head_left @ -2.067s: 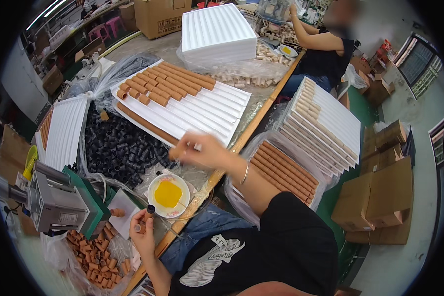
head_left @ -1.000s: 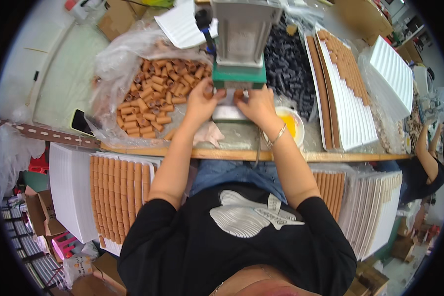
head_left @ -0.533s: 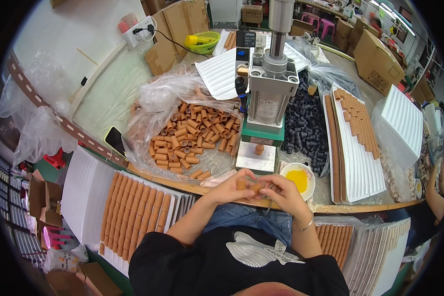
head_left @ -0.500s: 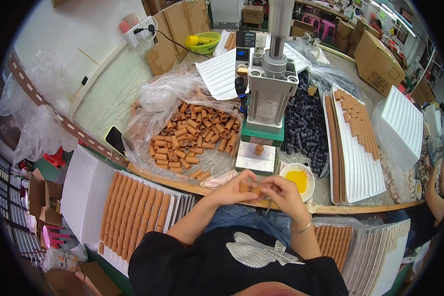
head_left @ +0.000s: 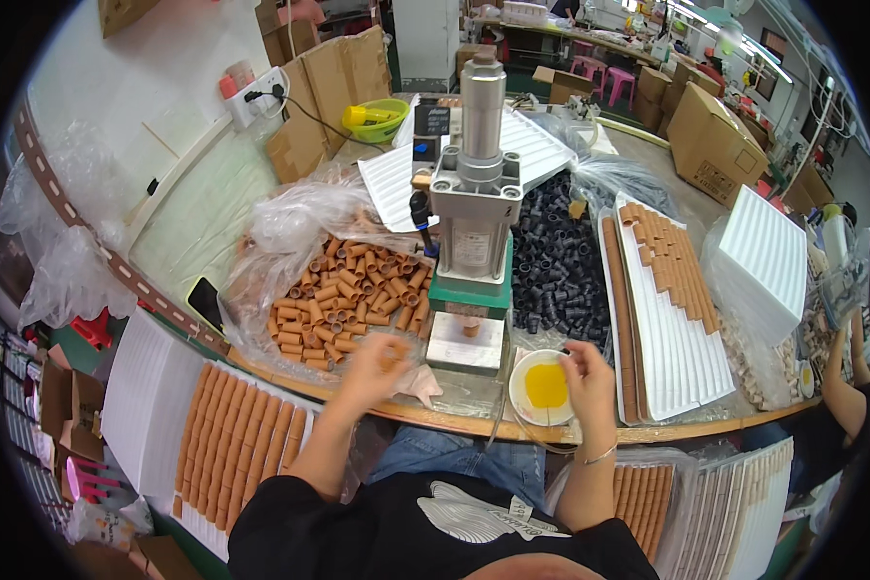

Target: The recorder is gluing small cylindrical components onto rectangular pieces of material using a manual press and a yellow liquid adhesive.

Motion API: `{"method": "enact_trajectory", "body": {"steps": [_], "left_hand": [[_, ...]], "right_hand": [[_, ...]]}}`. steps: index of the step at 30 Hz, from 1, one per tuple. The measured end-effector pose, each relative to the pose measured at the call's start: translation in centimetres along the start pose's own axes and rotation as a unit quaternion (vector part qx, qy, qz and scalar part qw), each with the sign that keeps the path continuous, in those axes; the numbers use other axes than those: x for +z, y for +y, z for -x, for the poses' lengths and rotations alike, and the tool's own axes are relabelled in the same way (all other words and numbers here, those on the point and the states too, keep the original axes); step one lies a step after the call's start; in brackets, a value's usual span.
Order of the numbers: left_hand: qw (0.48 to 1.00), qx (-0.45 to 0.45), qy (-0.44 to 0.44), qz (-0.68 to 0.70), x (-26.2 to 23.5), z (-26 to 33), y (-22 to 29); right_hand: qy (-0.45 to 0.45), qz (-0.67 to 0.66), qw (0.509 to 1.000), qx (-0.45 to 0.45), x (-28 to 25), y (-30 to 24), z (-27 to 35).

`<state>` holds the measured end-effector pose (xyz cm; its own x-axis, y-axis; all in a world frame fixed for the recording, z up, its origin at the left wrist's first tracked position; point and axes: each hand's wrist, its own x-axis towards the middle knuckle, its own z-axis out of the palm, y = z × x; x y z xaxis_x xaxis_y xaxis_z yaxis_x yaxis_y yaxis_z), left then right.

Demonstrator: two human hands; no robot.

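Note:
My left hand (head_left: 375, 362) is blurred at the near edge of a plastic bag of orange tubes (head_left: 343, 300), and an orange tube shows between its curled fingers. My right hand (head_left: 590, 382) rests at the right rim of a small white dish of yellow paste (head_left: 544, 387), fingers bent. What it holds, if anything, I cannot make out. Between the hands stands a small pneumatic press (head_left: 474, 217) on a green base, with one short tube upright on its metal plate (head_left: 464, 343).
A heap of black caps (head_left: 561, 261) lies right of the press, then ribbed white trays with orange tubes (head_left: 662, 290) and a stack of white trays (head_left: 768, 246). A tray of tubes (head_left: 237, 435) sits at my lower left. A co-worker's arm (head_left: 846, 387) is at far right.
My hands were together at the table edge over one tube. They have parted: the left went out to the tube bag, the right to the yellow dish. My head tilted up slightly.

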<state>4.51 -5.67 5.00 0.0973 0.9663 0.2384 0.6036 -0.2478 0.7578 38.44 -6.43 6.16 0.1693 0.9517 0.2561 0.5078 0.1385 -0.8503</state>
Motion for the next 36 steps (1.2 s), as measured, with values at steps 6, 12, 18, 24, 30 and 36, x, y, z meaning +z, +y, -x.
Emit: {"method": "enact_trajectory", "body": {"steps": [6, 12, 18, 24, 30, 36], "left_hand": [[0.969, -0.101, -0.055, -0.218, -3.9, 0.5, -3.4], [0.943, -0.137, -0.145, -0.266, -3.7, 0.4, -3.2], [0.962, -0.126, -0.123, -0.206, -5.4, 0.5, -4.8], [0.954, -0.123, -0.135, -0.237, -5.0, -0.5, -4.4], [0.995, -0.060, -0.023, -0.078, -5.0, -0.7, -4.0], [0.911, -0.056, -0.090, 0.399, 0.4, -1.0, 1.7]], "right_hand": [[-0.013, 0.273, 0.962, -0.026, -0.9, 5.7, -6.8], [-0.078, 0.376, 0.923, 0.007, 1.9, 8.6, -10.5], [-0.102, 0.407, 0.908, 0.008, 2.2, 8.7, -10.1], [-0.066, 0.374, 0.925, -0.003, 1.3, 7.9, -9.6], [0.067, 0.206, 0.976, -0.029, -1.0, 5.8, -5.1], [0.050, -0.064, 0.997, -0.001, -1.7, 6.0, -1.7]]}}
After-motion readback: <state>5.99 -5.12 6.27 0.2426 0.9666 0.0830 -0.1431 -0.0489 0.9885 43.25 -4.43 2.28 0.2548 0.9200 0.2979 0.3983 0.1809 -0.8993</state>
